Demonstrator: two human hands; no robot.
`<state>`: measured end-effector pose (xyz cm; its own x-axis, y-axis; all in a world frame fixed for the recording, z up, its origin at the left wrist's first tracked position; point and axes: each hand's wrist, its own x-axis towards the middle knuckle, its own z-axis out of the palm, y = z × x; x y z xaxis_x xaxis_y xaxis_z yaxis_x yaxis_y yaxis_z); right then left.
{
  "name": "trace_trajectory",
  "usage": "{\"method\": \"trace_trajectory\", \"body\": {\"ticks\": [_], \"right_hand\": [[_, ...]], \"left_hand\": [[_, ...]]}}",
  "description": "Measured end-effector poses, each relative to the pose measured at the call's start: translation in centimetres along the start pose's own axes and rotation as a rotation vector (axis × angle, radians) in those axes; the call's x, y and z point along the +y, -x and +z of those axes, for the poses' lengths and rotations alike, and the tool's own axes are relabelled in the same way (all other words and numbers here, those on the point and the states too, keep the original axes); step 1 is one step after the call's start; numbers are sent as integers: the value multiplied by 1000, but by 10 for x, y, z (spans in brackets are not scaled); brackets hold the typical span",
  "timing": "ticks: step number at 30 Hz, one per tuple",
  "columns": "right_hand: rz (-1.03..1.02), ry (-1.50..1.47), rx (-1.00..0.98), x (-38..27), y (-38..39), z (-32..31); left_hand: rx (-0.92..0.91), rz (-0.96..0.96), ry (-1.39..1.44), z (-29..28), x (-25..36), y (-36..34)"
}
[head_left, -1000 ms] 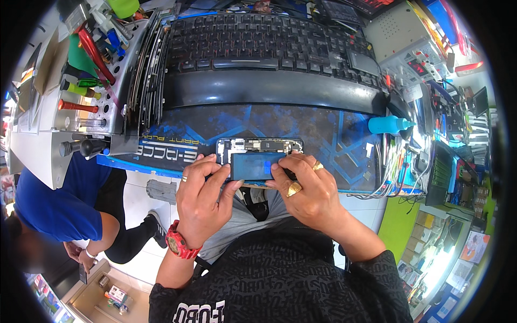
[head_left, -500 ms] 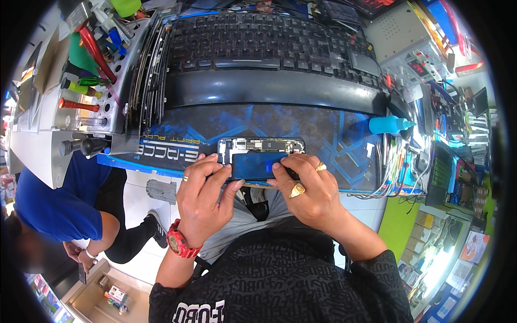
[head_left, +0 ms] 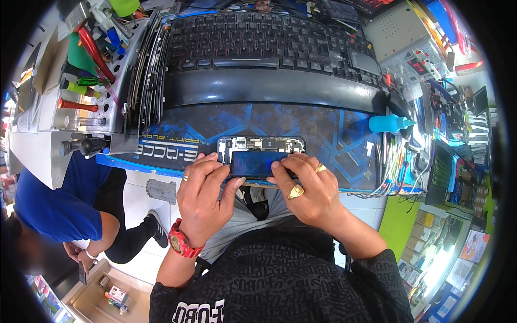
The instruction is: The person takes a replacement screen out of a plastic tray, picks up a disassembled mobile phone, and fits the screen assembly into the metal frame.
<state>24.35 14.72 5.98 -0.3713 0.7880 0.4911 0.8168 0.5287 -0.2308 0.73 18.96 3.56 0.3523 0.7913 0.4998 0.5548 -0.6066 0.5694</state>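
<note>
An opened phone (head_left: 262, 144) lies on the patterned mat at the near edge of the bench, its circuit board and metal parts showing along the far side. Over its near part sits a dark blue glossy rectangular panel (head_left: 250, 164); I cannot tell whether it is a battery or a film. My left hand (head_left: 206, 188) grips the left end, thumb and fingertips at the panel's near left corner. At the opposite end, my right hand (head_left: 307, 183) has its thumb on the panel's right part and its fingers curled by the phone's side. The right fingertips are partly hidden.
Beyond the phone stands a black keyboard (head_left: 269, 46) with a wide palm rest. A light-blue squeeze bottle (head_left: 389, 124) and bundled cables (head_left: 396, 167) are at right. Leftward, a tool holder (head_left: 116, 97) stands beside upright thin panels (head_left: 149, 81). Another person in a blue shirt (head_left: 59, 199) sits at left.
The blue panel has shifted very slightly left and away from me, and its sheen looks darker. Both hands keep nearly the same grip and place.
</note>
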Motion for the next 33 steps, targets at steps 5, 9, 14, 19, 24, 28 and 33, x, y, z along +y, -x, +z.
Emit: {"method": "trace_trajectory", "body": {"ticks": [5,9,14,19,24,28,33], "right_hand": [[-2,-13,-5,0,1,1],[-19,-21,10,2,4,5],[-16,4,30,1,10,9],[-26,14,31,2,8,9],[-20,20,53,0,4,8],[-3,12,42,-1,8,9],[5,10,61,-1,4,9]], "left_hand": [[-1,1,-6,0,0,-1],[-1,0,-2,-1,1,-2],[-12,15,1,-1,-2,0],[-26,20,10,-4,-2,-2],[-21,22,13,-4,-2,-3],[-31,22,11,-5,-2,-3],[-31,12,15,-5,-1,-4]]}}
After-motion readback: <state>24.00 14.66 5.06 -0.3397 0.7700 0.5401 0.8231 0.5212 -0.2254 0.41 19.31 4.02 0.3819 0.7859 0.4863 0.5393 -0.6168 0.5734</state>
